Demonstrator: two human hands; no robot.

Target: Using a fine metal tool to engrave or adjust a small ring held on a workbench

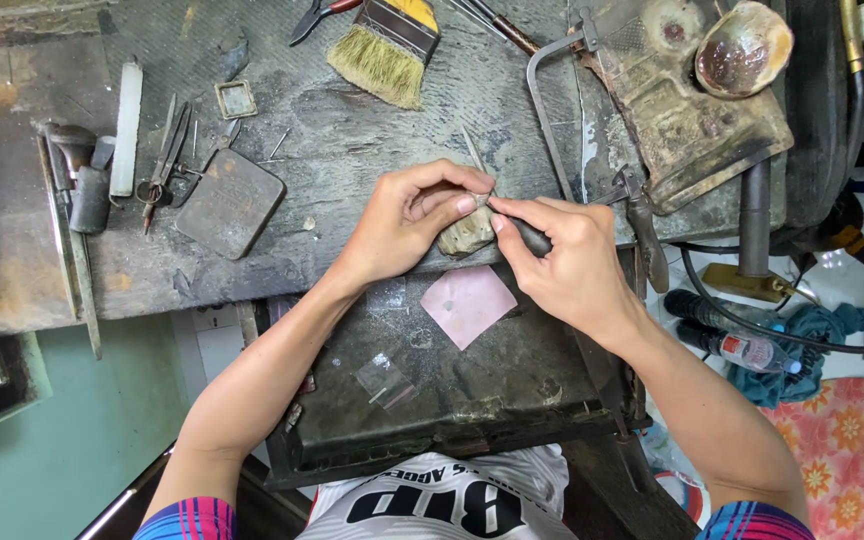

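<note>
My left hand (pixel 407 215) and my right hand (pixel 562 262) meet over the front edge of a worn dark workbench (pixel 352 150). The left fingertips pinch a tiny piece that I cannot make out, pressed against a small wooden bench block (pixel 467 234). In my right hand is a thin metal tool (pixel 472 152), its dark handle inside the fist and its slim tip pointing away past the left fingers. Below the hands, a pink square of paper (pixel 468 303) lies in a dark catch tray (pixel 512 385).
On the bench lie a bristle brush (pixel 384 50), a jeweller's saw frame (pixel 552 110), pliers (pixel 644 225), tweezers and scissors (pixel 164 160), a dark flat plate (pixel 229 202) and a shell (pixel 745 50). A small clear bag (pixel 384 380) sits in the tray. A plastic bottle (pixel 752 352) lies on the floor at right.
</note>
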